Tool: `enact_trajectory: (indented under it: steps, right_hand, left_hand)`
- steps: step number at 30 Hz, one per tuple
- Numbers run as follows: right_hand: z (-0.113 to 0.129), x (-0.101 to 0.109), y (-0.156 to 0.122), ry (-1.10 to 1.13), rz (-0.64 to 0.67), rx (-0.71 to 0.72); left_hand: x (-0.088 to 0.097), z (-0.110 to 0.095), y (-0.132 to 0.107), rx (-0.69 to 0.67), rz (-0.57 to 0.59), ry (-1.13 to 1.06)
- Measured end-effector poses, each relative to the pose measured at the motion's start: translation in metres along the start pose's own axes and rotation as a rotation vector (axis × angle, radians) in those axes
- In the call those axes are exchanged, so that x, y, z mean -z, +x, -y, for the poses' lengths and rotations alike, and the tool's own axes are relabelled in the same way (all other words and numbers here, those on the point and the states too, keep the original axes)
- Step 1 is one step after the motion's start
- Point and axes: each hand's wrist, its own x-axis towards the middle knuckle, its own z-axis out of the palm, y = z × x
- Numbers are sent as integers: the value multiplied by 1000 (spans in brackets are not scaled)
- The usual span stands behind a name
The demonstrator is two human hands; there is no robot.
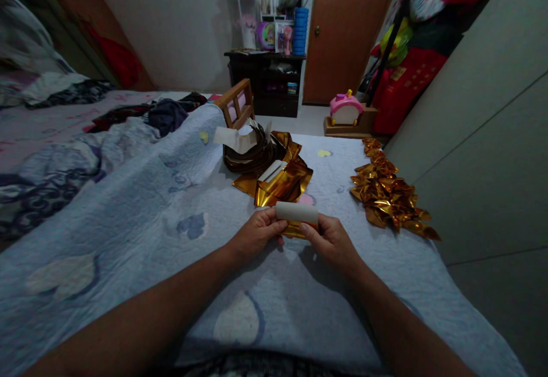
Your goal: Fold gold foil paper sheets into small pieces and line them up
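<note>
The person's left grip [259,231] and right grip [331,240] are both clamped on a partly rolled gold-and-white sheet [297,212], over the blue quilt [317,320]. Beyond it, creased gold foil [286,185] cradles pale strips [273,170] — and the dark cabinet [274,108] holds small bluish items [292,88] on an open shelf.

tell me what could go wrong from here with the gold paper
The curled sheet held between the left hand and right hand might spring open if either grip loosens. The shiny gold pieces lie near the right edge of the blue cover, so a bump could send some off. The loose gold paper beyond the hands might get knocked.
</note>
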Motion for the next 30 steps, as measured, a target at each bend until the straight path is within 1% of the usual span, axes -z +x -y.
enact_trajectory:
  steps: [12,19,22,27,30]
  right_hand:
    - [1,-1,0,9,-17,18]
    - [3,0,2,-15,-61,17]
    - [4,-1,2,7,-53,33]
    - [3,-1,2,-1,-33,0]
    - [2,-1,1,13,-21,6]
  left_hand:
    - [-1,0,0,-3,-17,-16]
    - [-1,0,1,-8,-43,-31]
    - [-1,-1,1,-1,-42,-30]
    - [-1,-1,0,-1,-31,-36]
    - [-1,-1,0,10,-34,-46]
